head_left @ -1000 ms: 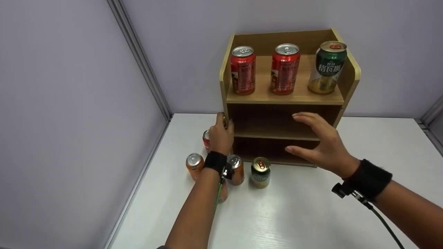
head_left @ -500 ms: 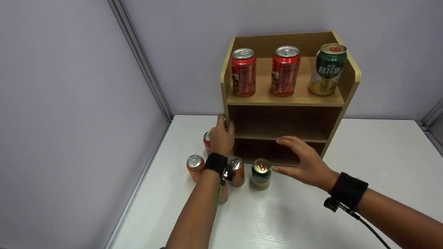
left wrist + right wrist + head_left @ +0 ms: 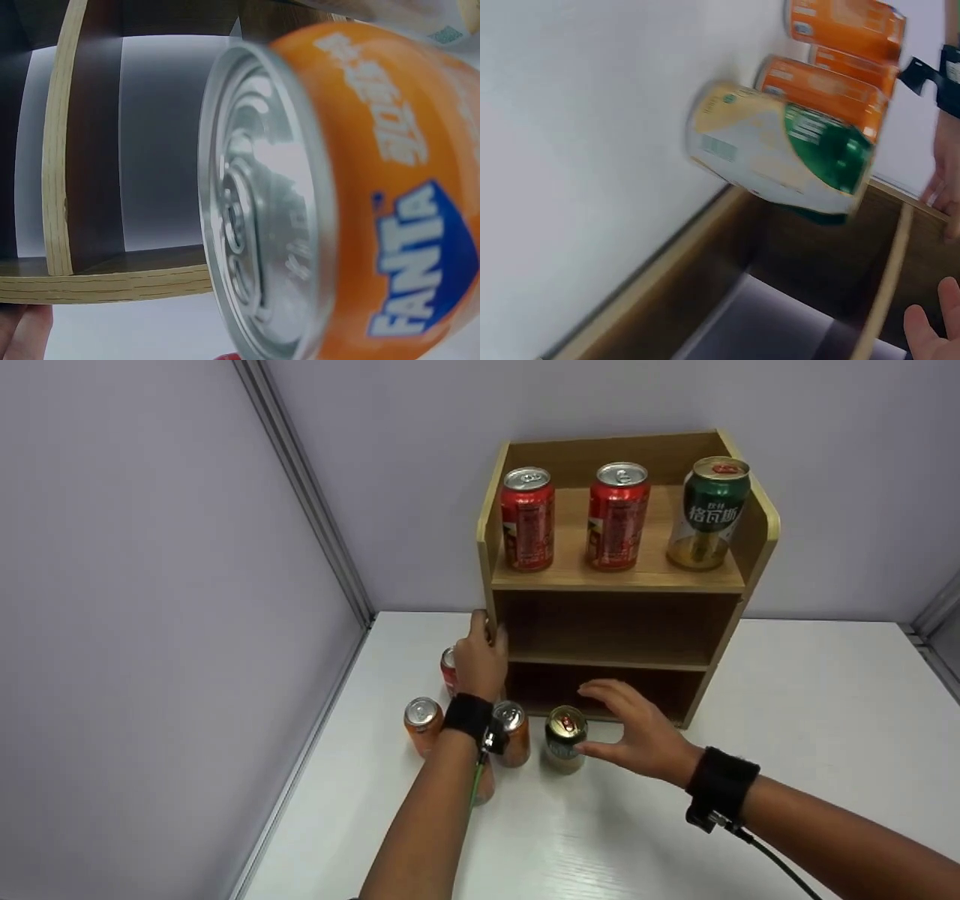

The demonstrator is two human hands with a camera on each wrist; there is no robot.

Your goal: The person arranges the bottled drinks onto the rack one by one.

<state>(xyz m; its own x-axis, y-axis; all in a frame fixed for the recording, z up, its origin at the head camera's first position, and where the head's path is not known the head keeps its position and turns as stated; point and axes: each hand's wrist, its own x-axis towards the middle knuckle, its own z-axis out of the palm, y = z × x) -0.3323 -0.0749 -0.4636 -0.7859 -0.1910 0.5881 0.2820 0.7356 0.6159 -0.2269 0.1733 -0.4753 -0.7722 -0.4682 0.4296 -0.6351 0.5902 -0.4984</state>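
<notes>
Below the 格瓦斯 can [image 3: 709, 514], our left hand [image 3: 481, 664] is gripping the shelf [image 3: 616, 586], our right hand [image 3: 637, 731] hovering wide beside the lower green can [image 3: 562, 754], near orange FANTA [image 3: 405, 255].

Left wall [image 3: 187, 660]: pale lilac-grey, plain. Back wall [image 3: 420, 525]: same tone, and we see it meet the first at a corner fitted with a grey metal upright [image 3: 300, 480]. Base rail [image 3: 319, 750]: slim, metallic, along the left wall's foot. Far right: we note a second metal upright [image 3: 934, 604]. Worktop [image 3: 817, 720]: white, lightly glossy, with a soft glare near the front, faintly streaked.
</notes>
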